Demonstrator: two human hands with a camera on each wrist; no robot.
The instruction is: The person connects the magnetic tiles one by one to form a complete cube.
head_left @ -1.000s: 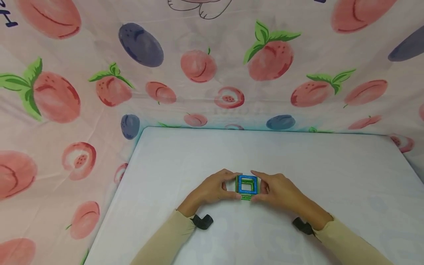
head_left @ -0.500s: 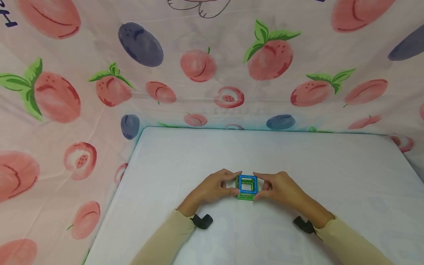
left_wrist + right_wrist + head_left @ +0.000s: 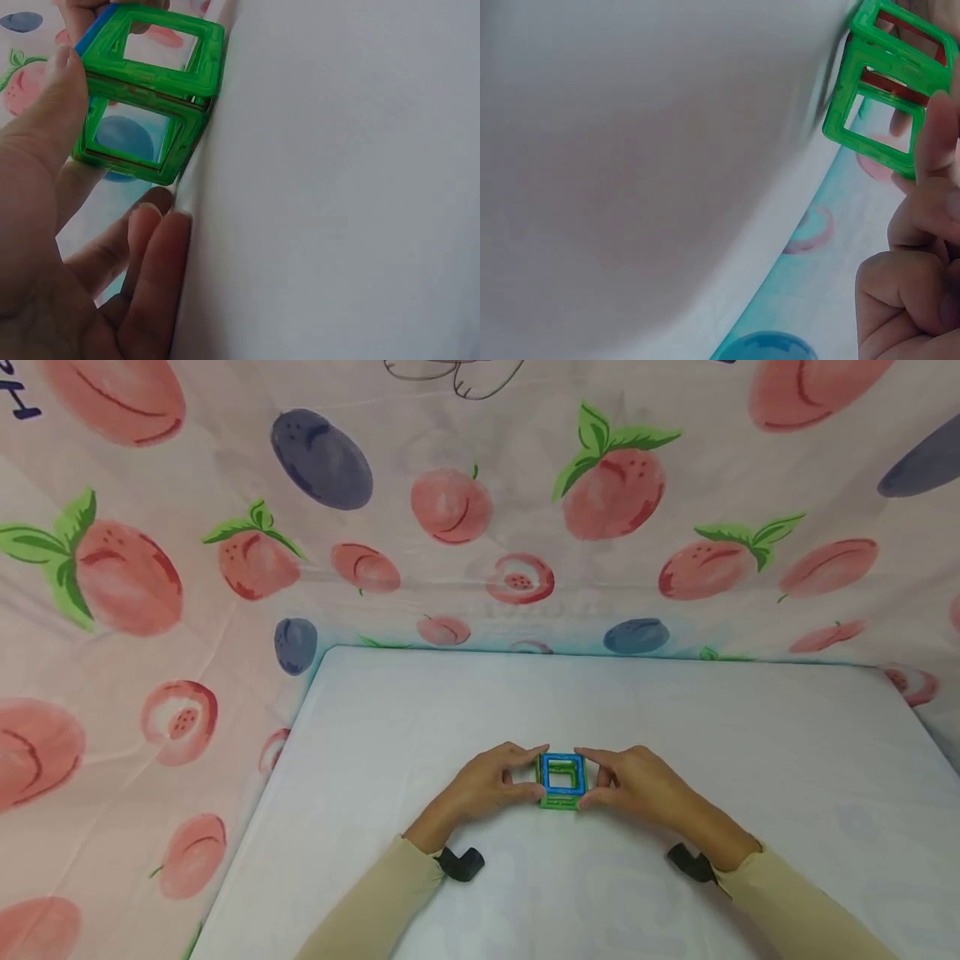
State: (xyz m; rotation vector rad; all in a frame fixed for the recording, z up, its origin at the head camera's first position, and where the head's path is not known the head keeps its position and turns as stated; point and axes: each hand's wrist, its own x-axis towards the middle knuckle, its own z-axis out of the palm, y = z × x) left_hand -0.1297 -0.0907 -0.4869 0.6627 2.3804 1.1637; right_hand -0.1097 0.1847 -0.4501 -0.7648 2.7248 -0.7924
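Note:
A small cube of magnetic tiles (image 3: 559, 803) sits on the white table, with a blue square frame (image 3: 564, 790) on top and green frames at the sides. My left hand (image 3: 480, 785) pinches its left side, thumb at the near corner and index finger at the far one. On the other side my right hand (image 3: 645, 785) holds it likewise between thumb and index finger. Green tiles (image 3: 142, 86) show close up in the left wrist view, the thumb against their blue edge. In the right wrist view, a reddish frame shows through the green tiles (image 3: 874, 152).
The white tabletop (image 3: 420, 710) spreads around the hands. A fruit-patterned cloth (image 3: 450, 585) hangs behind it and along its left side. Black straps (image 3: 461, 864) sit at both wrists, below beige sleeves.
Both thumbs have shifted a little on the cube, the right one outward to its near right corner, uncovering more of the green front. The cube itself has hardly moved.

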